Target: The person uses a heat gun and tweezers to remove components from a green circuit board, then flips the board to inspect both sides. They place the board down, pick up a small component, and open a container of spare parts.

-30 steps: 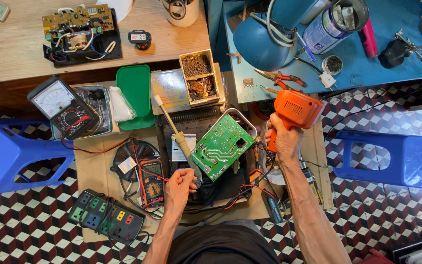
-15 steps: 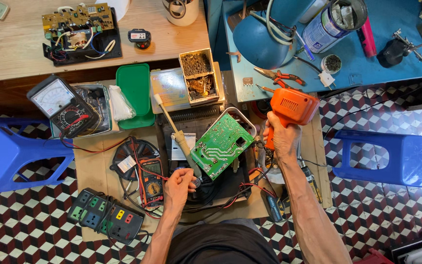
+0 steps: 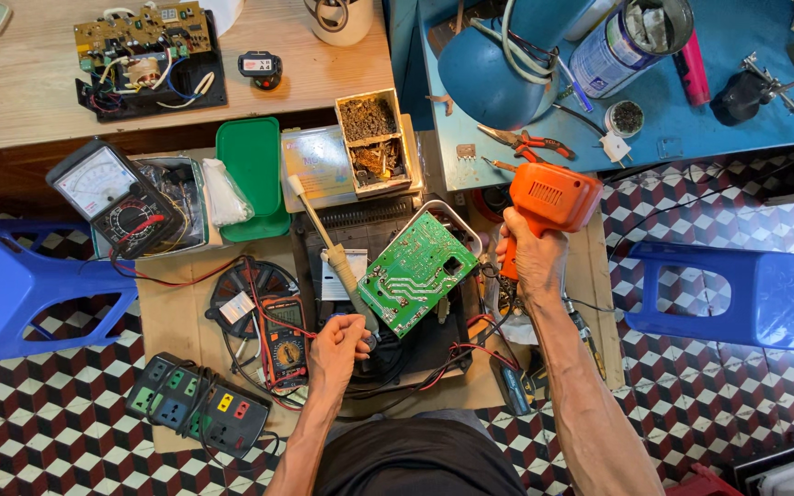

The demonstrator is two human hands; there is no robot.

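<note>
Here, the left hand grips a soldering iron by its stiff handle, and the right hand clenches an orange solder gun. Between them, mid-cardboard mat, a green circuit board stands tilted: light, rigid, fragile, probably best held by its edges.

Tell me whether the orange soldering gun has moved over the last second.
No. The orange soldering gun in the right hand sits in the same spot just below the blue table's edge, beside the red-handled pliers.
</note>
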